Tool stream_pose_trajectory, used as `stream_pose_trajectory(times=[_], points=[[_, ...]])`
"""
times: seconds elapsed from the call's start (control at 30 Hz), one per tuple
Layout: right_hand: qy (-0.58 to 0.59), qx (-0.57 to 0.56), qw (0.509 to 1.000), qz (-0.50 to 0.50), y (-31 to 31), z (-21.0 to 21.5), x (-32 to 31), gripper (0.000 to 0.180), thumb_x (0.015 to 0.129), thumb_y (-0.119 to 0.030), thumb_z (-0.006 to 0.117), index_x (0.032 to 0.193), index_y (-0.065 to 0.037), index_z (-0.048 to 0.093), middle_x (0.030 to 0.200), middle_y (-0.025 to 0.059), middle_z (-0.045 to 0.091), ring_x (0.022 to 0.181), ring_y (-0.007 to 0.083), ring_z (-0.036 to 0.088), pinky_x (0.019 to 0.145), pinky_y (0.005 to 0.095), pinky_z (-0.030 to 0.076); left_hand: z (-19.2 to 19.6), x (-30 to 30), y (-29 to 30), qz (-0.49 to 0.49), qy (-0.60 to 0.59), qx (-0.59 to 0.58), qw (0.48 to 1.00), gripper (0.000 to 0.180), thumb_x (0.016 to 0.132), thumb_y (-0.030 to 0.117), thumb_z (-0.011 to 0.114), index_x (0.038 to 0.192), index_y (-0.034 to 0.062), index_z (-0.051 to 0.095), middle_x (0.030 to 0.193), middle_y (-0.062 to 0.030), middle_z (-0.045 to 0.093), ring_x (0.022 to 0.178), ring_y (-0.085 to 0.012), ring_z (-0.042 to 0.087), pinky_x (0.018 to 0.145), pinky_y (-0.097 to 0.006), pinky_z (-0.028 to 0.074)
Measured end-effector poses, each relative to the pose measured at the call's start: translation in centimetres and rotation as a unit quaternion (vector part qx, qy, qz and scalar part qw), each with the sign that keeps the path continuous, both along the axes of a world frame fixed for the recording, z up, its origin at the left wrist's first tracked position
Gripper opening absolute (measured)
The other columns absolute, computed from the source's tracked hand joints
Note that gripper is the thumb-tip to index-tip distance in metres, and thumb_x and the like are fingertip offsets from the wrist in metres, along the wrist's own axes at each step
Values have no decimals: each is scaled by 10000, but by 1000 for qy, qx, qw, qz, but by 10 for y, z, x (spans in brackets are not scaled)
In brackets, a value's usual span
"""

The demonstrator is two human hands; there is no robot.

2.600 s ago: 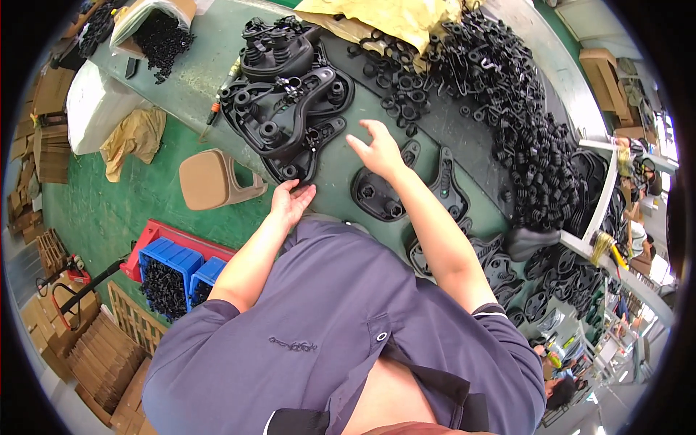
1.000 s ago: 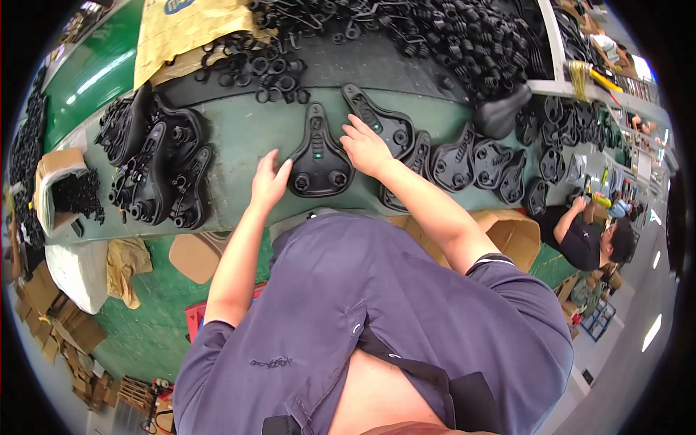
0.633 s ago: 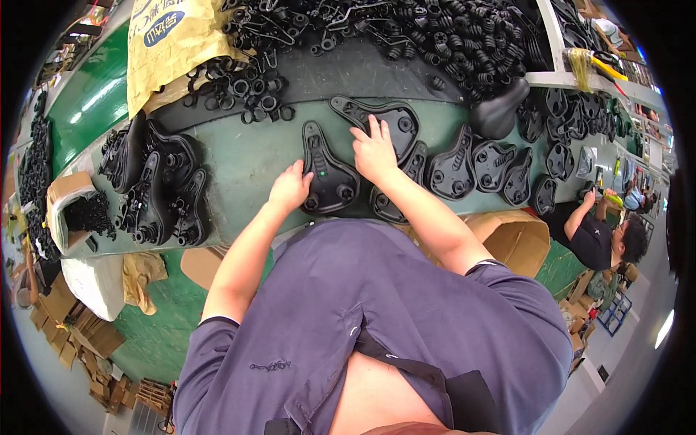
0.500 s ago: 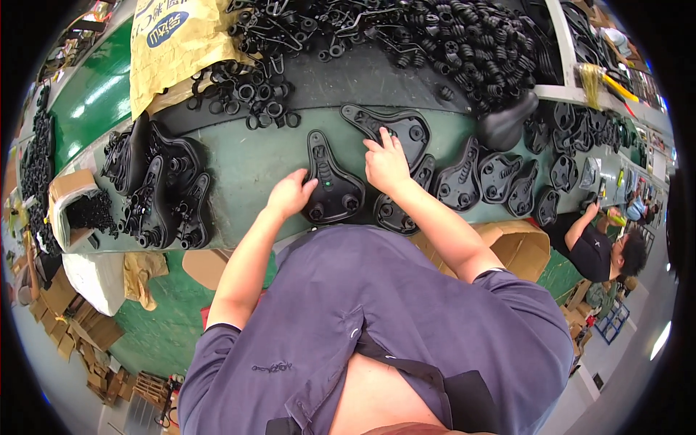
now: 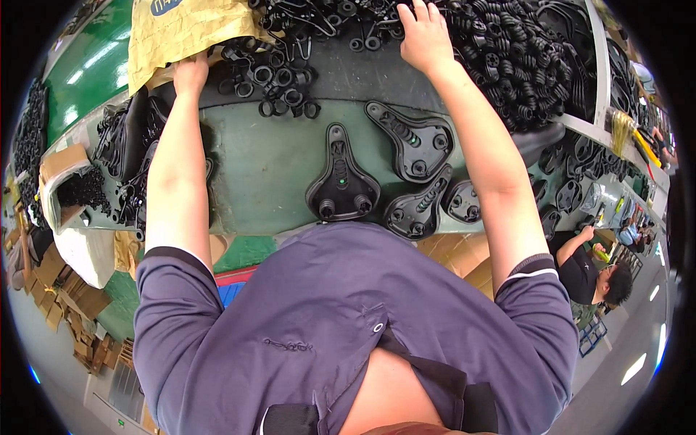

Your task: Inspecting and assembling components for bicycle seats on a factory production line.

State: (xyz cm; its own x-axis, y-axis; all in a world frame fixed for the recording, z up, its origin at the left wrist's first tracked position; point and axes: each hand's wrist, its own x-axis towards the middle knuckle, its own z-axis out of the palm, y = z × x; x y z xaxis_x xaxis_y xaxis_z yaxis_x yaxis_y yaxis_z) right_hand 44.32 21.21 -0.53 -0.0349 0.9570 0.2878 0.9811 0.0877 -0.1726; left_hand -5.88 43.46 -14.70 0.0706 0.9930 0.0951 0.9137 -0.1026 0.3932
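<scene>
Nearest: person's purple shirt (image 5: 341, 319) fills the lower frame, both bare forearms reach up over the green bench (image 5: 261, 181). Just past the shirt, a black saddle base (image 5: 342, 181) lies underside up on the bench, untouched. Beside it to the right, more saddle bases (image 5: 413, 141) lie overlapping. Left edge of the bench: stack of black saddle parts (image 5: 123, 156). Farther: loose black rings (image 5: 279, 90) scattered near the left forearm. Left hand (image 5: 191, 72) rests at the edge of the yellow paper sack (image 5: 181, 29); fingers are curled on the sack edge, grip unclear, cannot tell. Right hand (image 5: 423, 36), fingers spread open, is pressed into the big pile of black springs and rings (image 5: 507, 58) at the far side. Another person (image 5: 594, 272) sits at lower right.
</scene>
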Motion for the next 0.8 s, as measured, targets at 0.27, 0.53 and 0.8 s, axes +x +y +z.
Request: stream_pose_trajectory(times=[0.27, 0.53, 0.8], points=[[-109, -53, 992, -20, -3, 18, -13, 454, 724, -183, 869, 1125, -106, 669, 1281, 141, 595, 1319, 401, 546, 1114, 515, 467, -27, 95, 1, -71, -76, 142, 984, 570, 988, 484, 648, 1428, 121, 660, 1455, -180, 661, 1396, -405, 560, 1162, -471, 443], [54, -17, 998, 18, -82, 4, -20, 210, 859, -173, 794, 851, -28, 643, 899, 119, 657, 788, 368, 663, 741, 462, 557, 32, 176, -116, 139, -248, -23, 958, 664, 884, 475, 770, 1359, 19, 686, 1323, -250, 704, 1244, -455, 651, 1092, -492, 501], [221, -70, 944, -235, -177, 56, -22, 280, 849, -200, 782, 744, -23, 591, 738, 145, 630, 682, 325, 644, 674, 433, 527, 33, 191, -181, 249, -334, -136, 899, 450, 913, 364, 818, 1163, -6, 770, 1056, -169, 805, 1027, -319, 761, 964, -420, 557]])
